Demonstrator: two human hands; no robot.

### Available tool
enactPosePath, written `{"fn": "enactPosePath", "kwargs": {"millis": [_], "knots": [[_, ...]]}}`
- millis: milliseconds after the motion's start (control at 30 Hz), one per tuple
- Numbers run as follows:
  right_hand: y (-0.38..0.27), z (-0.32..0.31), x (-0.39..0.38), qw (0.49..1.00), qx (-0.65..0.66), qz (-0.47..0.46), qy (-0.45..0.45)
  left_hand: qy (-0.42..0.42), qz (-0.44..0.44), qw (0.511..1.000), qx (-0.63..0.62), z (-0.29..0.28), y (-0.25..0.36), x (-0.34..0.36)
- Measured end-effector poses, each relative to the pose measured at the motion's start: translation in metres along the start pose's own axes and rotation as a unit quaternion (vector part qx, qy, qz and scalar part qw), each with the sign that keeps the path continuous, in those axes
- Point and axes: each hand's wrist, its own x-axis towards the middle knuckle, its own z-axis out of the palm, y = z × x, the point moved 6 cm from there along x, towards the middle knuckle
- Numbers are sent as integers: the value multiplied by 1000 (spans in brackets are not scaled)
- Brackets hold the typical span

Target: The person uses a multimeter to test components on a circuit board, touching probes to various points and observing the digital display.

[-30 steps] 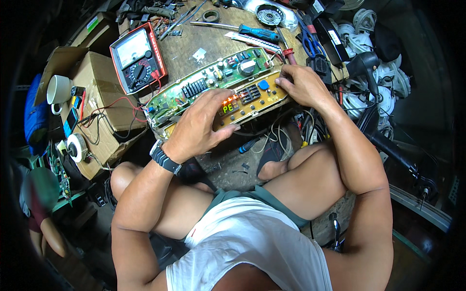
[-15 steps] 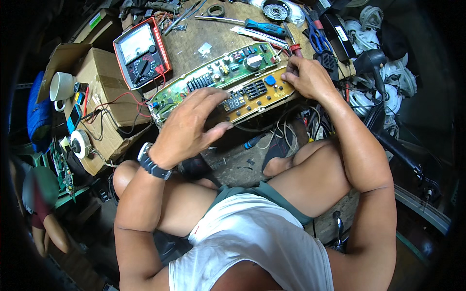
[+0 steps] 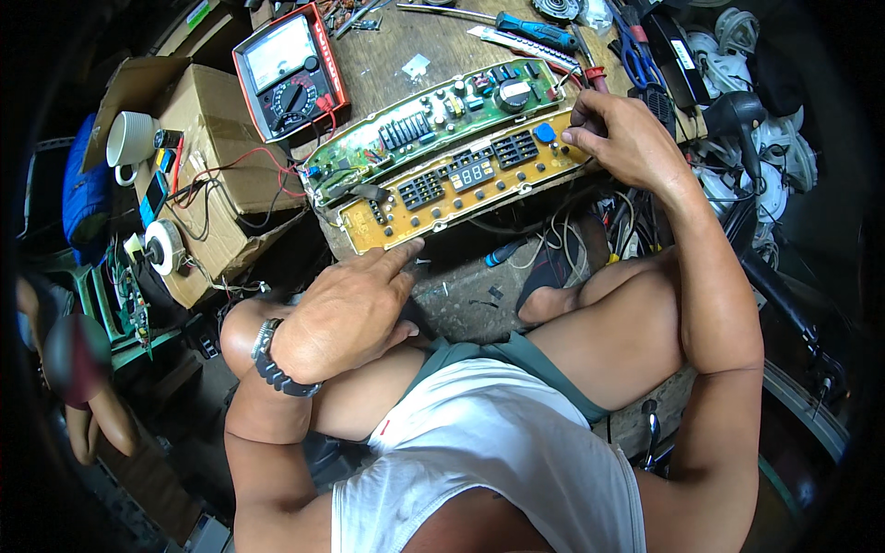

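Observation:
A long yellow circuit board with a small digit display, dark square blocks and a row of buttons lies on the wooden table. Just behind it is a green circuit board with a heat sink and a round black part. My left hand is below the yellow board's near edge, palm down. Its forefinger stretches to that edge, thumb apart, and it holds nothing. At the boards' right end, my right hand has its thumb and curled fingers closed on the yellow board's corner; the hand partly hides the contact.
An analog multimeter with red leads stands behind left. A cutter knife, a blue-handled screwdriver and blue-handled scissors lie farther back. Left are a cardboard box, a white mug and another person.
My left hand has drawn back from above the yellow board to its near edge, uncovering the board's left part. The right hand stays at the right end. The whole view has shifted slightly.

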Motion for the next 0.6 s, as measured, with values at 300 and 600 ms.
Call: {"fn": "enactPosePath", "kwargs": {"millis": [300,600], "knots": [[7,-3,-6,1000,-6,17,-15,-26,-54,997,42,9,3,6],[11,0,-8,999,-36,6,-21,-30,-52,996,68,11,4,9]]}}
